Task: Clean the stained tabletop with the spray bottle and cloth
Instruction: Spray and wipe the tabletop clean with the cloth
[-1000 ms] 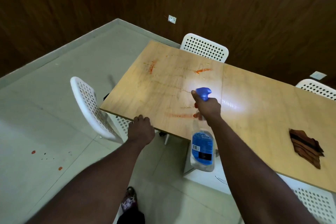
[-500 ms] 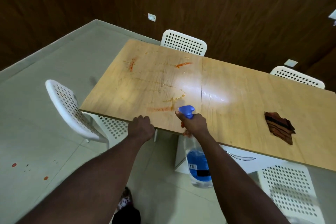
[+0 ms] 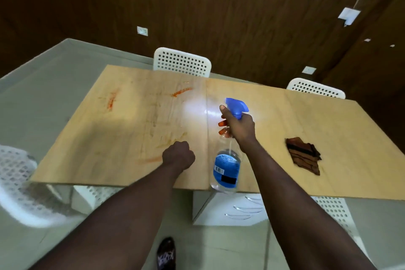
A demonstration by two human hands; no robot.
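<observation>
Spray bottle (image 3: 226, 171), clear w/ blue label and blue trigger head, hangs in the air over the tabletop (image 3: 285, 116) near its front edge, about mid-length. Its base tilts back toward the person and the nozzle end faces the far side. Right hand (image 3: 240, 126) grips it at the neck, fingers wrapped round under the head, thumb up along the side. Left hand (image 3: 178, 156) is curled to a fist just left of the bottle, over the front part of the top, nothing seen in it; can't tell if it touches the wood. Orange-red marks: near streak (image 3: 151, 159) just left of that fist, far streak (image 3: 180, 91) toward the back edge, left streak (image 3: 111, 99), faint smears btwn them. Cloth (image 3: 303, 158), brown w/ dark stripes, lies crumpled on the top at right, well apart from both hands. Glare patch (image 3: 197, 107) sits beside the trigger head. White perforated seats: far chair (image 3: 183, 62), far-right chair (image 3: 315, 89), left chair (image 3: 19, 182) (blurred), near-right chair (image 3: 331, 208) under the front edge. White drawer unit (image 3: 230, 212) stands under the table. Dark shoe (image 3: 166, 254) on the floor.
</observation>
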